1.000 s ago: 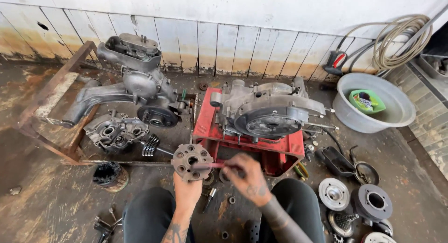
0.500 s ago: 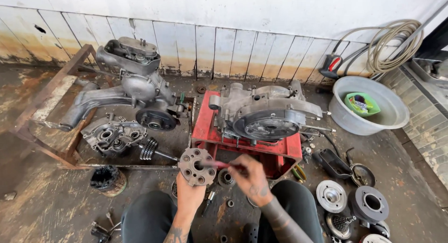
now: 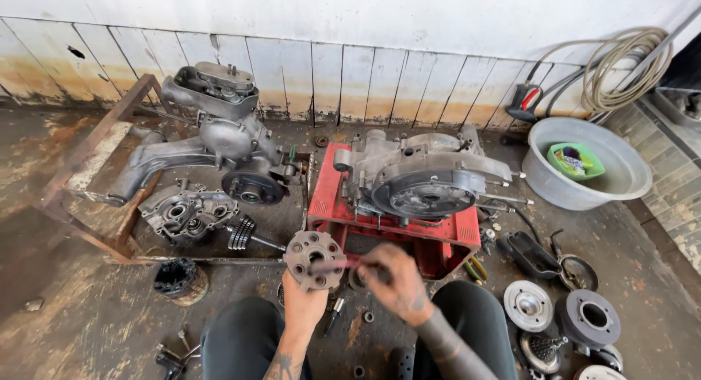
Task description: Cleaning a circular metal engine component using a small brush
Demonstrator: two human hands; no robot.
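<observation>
Head view, only one. Left hand [image 3: 303, 307] sits at lower centre of frame, fingers closed round the bottom edge of a round metal disc [image 3: 314, 258] with a ring of holes, holding it upright above the floor. Right hand [image 3: 391, 281] is just right of the disc, fingers pinched shut on a thin reddish tool [image 3: 336, 265]; the tool lies across the disc's face, tip touching it. The tool is blurred, so I can't tell exactly what kind it is.

Both knees in dark trousers fill the bottom edge; forearms are tattooed.

Directly behind the disc: a red stand [image 3: 387, 223] at frame centre with a grey engine casing [image 3: 431, 179] sitting on top, round cover facing the camera.

Upper left: a second, bigger engine block [image 3: 212, 132] lying inside a rusty steel frame [image 3: 95, 168]. Just below it, an open casing half [image 3: 186, 213] and a black spring [image 3: 241, 232] beside it.

Lower left: a dark round part [image 3: 179, 278] on the stained concrete floor [image 3: 66, 321].

Upper right: a grey basin [image 3: 591, 164] with a green tub [image 3: 575, 161] inside, and a coiled hose [image 3: 628, 66] against the white wall.

Lower right: a cluster of round metal discs and hubs [image 3: 558, 318] on the floor, close together, well apart from the hands.
</observation>
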